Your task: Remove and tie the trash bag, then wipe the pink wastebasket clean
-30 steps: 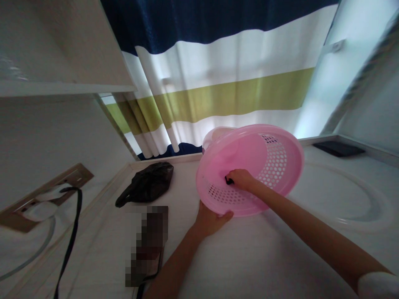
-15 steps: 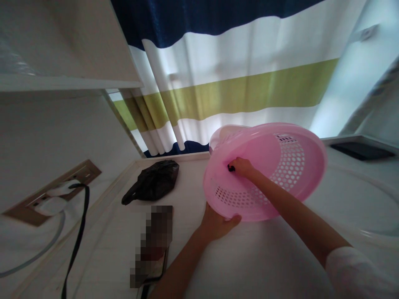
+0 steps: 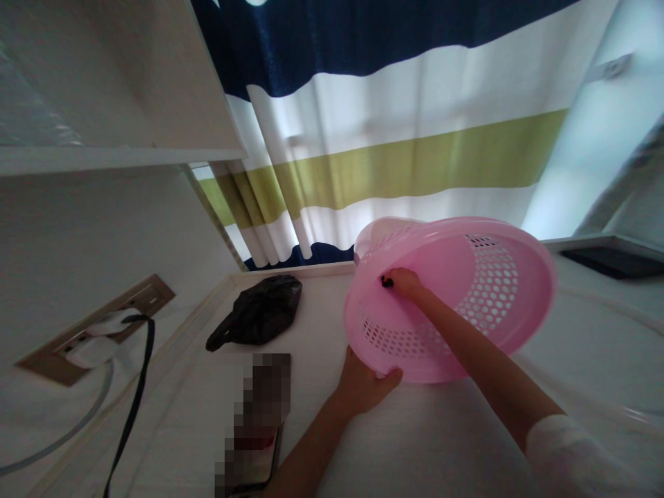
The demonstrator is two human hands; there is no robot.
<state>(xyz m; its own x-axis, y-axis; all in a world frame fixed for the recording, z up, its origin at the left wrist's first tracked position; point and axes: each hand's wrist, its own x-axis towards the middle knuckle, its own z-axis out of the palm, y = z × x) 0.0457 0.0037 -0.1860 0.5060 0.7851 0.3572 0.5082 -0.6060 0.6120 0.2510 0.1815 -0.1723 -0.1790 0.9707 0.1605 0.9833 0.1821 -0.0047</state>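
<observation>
Basket (image 3: 451, 266), centre right: rim (image 3: 436, 377) gripped by left hand (image 3: 366, 387), best held steady while right hand (image 3: 404, 282), inside, pinches black item (image 3: 386, 281).

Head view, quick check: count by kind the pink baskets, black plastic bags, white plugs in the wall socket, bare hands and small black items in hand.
Pink perforated plastic basket: 1
Crumpled black plastic bag: 1
White rounded plugs: 2
Bare hands: 2
Small black item in hand: 1
Total: 7
</observation>
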